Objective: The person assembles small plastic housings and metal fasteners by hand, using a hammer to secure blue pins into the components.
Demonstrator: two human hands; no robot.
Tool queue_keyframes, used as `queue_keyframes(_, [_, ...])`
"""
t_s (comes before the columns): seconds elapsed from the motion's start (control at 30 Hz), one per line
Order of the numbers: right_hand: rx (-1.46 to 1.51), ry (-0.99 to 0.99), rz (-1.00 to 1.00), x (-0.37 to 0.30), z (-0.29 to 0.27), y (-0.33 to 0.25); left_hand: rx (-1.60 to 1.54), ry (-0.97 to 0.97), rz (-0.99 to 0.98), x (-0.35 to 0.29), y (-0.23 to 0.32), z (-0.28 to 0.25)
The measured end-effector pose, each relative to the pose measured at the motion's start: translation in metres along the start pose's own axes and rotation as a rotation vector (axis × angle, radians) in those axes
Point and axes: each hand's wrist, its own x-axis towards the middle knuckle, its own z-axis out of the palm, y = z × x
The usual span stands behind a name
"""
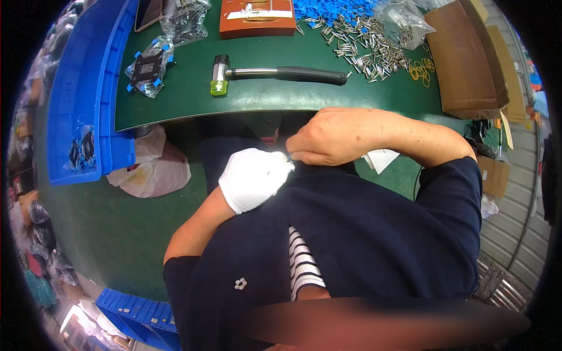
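My left hand (256, 178), in a white glove, meets my bare right hand (336, 137) in front of my body, below the table's near edge. Both are closed, fingertips pinched together at one spot. Whatever sits between them is too small and covered to make out. On the green table (257, 96) beyond them lies a mallet (272, 74) with a black grip, its black and yellow-green head to the left. Loose metal screws (374, 55) are heaped past its handle, with small blue pieces (333, 9) behind them.
Far left stands a tall blue bin (105, 105), near a black bracket with blue corners (147, 69) on plastic. An orange-brown box (257, 20) sits at the back. Yellow rubber bands (420, 70) and a cardboard box (468, 64) are at right. Below hangs a whitish bag (155, 169).
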Motion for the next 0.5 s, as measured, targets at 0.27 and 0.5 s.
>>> queue_keyframes(0.27, [0.006,-0.001,0.007,-0.004,0.004,-0.006,0.062,-0.009,0.067,-0.005,0.002,0.004])
queue_keyframes(0.5, [0.607,-0.245,0.190,0.009,0.005,0.020,-0.025,-0.043,-0.017,-0.002,0.003,0.000])
